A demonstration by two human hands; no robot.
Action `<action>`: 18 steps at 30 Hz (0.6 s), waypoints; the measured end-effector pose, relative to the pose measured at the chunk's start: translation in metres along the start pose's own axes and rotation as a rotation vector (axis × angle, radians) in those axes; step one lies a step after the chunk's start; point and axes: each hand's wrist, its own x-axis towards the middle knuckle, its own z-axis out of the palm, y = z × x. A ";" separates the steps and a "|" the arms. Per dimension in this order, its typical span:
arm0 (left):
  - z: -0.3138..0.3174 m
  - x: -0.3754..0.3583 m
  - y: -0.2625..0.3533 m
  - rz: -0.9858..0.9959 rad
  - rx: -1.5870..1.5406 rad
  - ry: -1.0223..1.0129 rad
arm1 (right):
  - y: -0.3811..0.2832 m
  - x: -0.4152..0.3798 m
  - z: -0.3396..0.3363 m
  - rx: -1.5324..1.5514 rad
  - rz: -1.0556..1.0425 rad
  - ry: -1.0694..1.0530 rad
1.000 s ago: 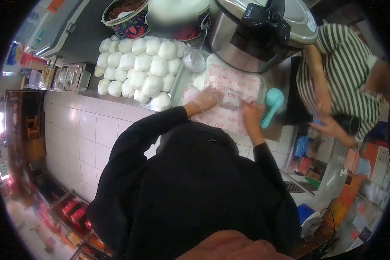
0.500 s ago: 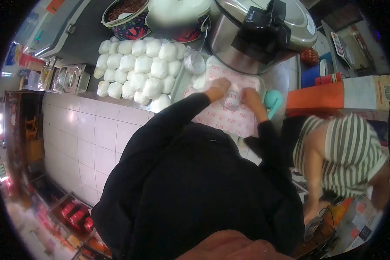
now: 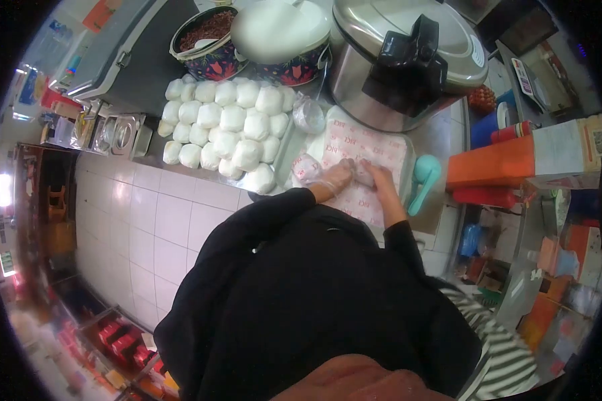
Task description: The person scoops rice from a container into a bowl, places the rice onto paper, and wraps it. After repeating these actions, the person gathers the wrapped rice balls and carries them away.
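Observation:
Between my two hands sits a small rounded packet wrapped in printed paper (image 3: 363, 175). My left hand (image 3: 336, 178), in a clear plastic glove, presses its fingers against the packet's left side. My right hand (image 3: 381, 182) curls round the right side. What the paper encloses is hidden. Beneath them lies a sheet of white paper with red print (image 3: 360, 144), on a metal tray (image 3: 283, 155). Another printed-paper packet (image 3: 306, 168) rests just left of my left hand. A clear plastic container (image 3: 308, 115) stands beyond it, and a teal scoop (image 3: 425, 177) lies right of the tray.
Many white wrapped packets (image 3: 231, 120) are piled at the left. Behind stand a large steel rice cooker (image 3: 381, 87), a lidded floral pot (image 3: 291, 63) and an open floral pot (image 3: 207, 60) of shredded brown food. A person in a striped top (image 3: 505, 341) is at lower right.
Both hands have come nearer my body and closed round the packet, with its paper gathered. A printed packet now shows at the left. The striped person has moved down, behind my right arm.

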 end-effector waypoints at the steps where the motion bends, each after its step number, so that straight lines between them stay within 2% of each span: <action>1: 0.000 0.001 0.004 -0.076 -0.062 0.002 | -0.004 -0.009 0.001 0.161 0.038 -0.067; 4: -0.015 -0.005 0.020 -0.052 -0.227 0.133 | -0.020 -0.036 -0.002 0.474 0.063 -0.286; 7: -0.041 0.001 0.030 0.398 -0.152 0.285 | -0.009 -0.031 0.001 0.783 0.040 -0.483; 10: -0.071 0.014 0.031 0.670 -0.037 0.450 | -0.010 -0.028 0.001 0.959 -0.061 -0.645; 13: -0.074 0.005 0.037 0.557 -0.149 0.506 | -0.022 -0.038 0.016 1.030 -0.163 -0.741; 14: -0.073 0.001 0.042 0.380 -0.199 0.514 | -0.027 -0.039 0.023 1.045 -0.194 -0.766; 16: -0.071 -0.011 0.060 0.013 -0.301 0.531 | -0.026 -0.026 0.038 0.922 -0.258 -0.617; 17: -0.076 -0.016 0.064 -0.166 -0.408 0.403 | -0.027 -0.018 0.045 0.856 -0.293 -0.548; 18: -0.073 -0.019 0.062 -0.108 -0.582 0.439 | -0.034 -0.023 0.053 0.781 -0.360 -0.518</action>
